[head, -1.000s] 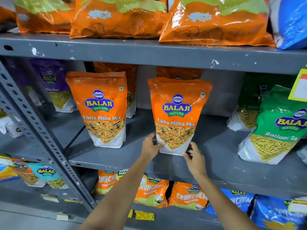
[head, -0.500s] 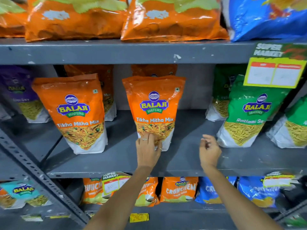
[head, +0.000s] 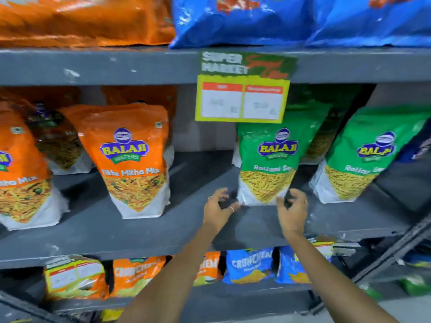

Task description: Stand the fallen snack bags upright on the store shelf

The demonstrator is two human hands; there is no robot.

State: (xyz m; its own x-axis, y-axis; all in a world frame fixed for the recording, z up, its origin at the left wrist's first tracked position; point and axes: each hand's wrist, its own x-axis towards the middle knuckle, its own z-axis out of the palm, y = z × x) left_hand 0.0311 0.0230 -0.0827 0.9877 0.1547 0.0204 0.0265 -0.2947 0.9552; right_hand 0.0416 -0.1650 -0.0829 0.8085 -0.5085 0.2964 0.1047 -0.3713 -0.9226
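A green Ratlami Sev bag (head: 272,159) stands on the grey middle shelf (head: 186,220), leaning slightly. My left hand (head: 218,207) is at its lower left corner and my right hand (head: 292,209) at its lower right corner. On both hands the fingers are curled and apart, close to the bag's white base; whether they touch it is unclear. An orange Tikha Mitha Mix bag (head: 133,159) stands upright to the left, free of both hands. A second green bag (head: 363,155) stands to the right.
A yellow price tag (head: 242,99) hangs from the upper shelf edge over the green bag's top. More orange bags (head: 18,173) stand at left, blue bags (head: 245,17) lie above, and small Crunchem packs (head: 249,264) fill the shelf below. A slanted metal upright (head: 396,248) runs at lower right.
Both hands have left the orange Tikha Mitha Mix bag and moved right to the base of the green Ratlami Sev bag. The view has shifted right as well.
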